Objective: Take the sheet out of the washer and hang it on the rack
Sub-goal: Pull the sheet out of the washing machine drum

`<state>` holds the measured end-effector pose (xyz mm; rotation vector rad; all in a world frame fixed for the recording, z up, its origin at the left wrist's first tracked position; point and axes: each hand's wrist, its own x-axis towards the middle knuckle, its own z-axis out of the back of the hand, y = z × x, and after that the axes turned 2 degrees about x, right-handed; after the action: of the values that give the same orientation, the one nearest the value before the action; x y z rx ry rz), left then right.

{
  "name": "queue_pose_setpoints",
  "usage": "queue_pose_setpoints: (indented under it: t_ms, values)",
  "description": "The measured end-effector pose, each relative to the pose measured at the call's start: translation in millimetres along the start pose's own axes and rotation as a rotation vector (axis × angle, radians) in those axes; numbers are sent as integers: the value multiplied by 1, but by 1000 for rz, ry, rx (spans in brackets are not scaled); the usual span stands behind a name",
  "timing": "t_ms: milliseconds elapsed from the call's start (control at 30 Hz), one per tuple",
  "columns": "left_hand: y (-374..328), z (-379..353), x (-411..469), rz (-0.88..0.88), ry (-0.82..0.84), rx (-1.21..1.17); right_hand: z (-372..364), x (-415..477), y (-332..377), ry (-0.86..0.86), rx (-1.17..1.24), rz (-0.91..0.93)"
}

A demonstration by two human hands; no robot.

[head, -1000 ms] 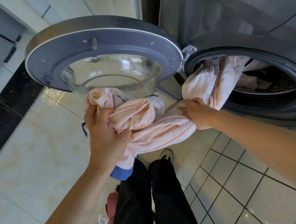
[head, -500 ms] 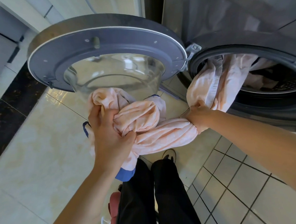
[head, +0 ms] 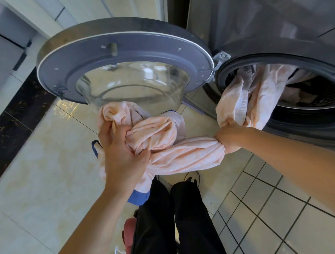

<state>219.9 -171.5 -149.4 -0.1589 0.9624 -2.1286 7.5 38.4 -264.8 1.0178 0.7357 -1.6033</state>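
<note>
A pale peach sheet (head: 184, 154) with a blue hem stretches from the washer drum (head: 304, 107) at the right out to a bundle in front of me. My left hand (head: 122, 153) clutches the bunched bundle below the open door. My right hand (head: 229, 137) is closed around a twisted length of the sheet just outside the drum's opening. More of the sheet still hangs over the drum's rim and lies inside. No rack is in view.
The round washer door (head: 122, 58) with its glass bowl stands open to the left, just above the bundle. My black-trousered legs (head: 173, 221) and a shoe are below. Glossy floor tiles spread left, with smaller white tiles at the right.
My right hand has closed tighter around the sheet and drawn it slightly out of the drum. My left hand keeps its hold on the bundle.
</note>
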Motion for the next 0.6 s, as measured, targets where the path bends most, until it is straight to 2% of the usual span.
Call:
queue_pose_setpoints:
  t_ms: [100,233,300,400,500,600]
  values:
    - [4,0,0,15,-32,45,-5,-11,-7,-196,85,-42]
    - [7,-2,1,68,-85,157,-6,-32,4,-561,180,-379]
    - [7,-4,3,83,-105,199,-4,-45,14,-584,494,-436]
    - [6,-10,3,92,-75,227,11,-66,26,-475,995,-396]
    - [3,-18,-1,73,-22,244,28,-88,36,-490,1130,-278]
    - [-5,-27,-5,61,23,199,46,-104,48,-580,1253,-229]
